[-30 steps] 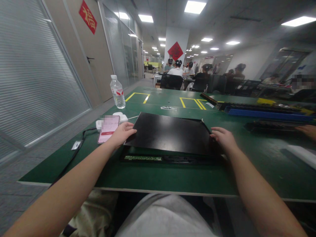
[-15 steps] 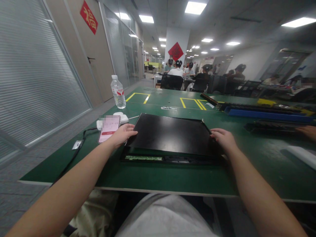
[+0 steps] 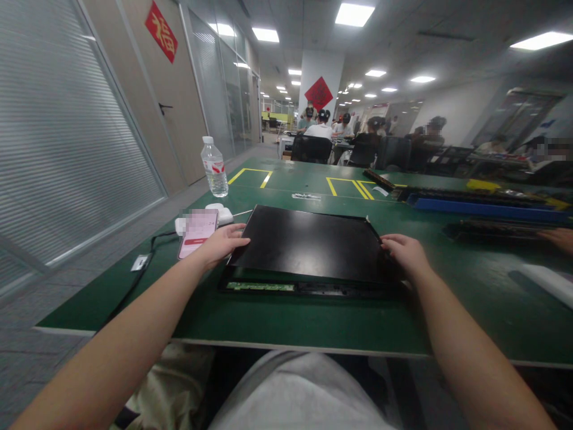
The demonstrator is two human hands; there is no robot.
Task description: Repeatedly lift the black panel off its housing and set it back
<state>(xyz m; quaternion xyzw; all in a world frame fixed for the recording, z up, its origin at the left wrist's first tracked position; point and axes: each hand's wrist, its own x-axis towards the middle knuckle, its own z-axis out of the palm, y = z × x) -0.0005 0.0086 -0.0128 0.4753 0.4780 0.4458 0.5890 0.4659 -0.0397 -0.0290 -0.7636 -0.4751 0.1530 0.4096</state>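
Observation:
A flat black panel (image 3: 308,242) lies on the green table (image 3: 286,322), resting on a black frame whose near edge shows a green circuit strip (image 3: 259,286). My left hand (image 3: 221,243) grips the panel's left edge with its fingers curled on it. On the opposite side, my right hand (image 3: 405,252) holds the right edge, fingers bent over it.
A phone (image 3: 197,231) with a pink screen lies left of the panel beside a white charger and a black cable (image 3: 134,280). A water bottle (image 3: 214,167) stands farther back. Another person's hand (image 3: 557,237) rests at the right by black and blue trays (image 3: 483,209). Seated people fill the background.
Both hands stay on the panel's edges. The panel has sunk slightly toward the frame beneath it.

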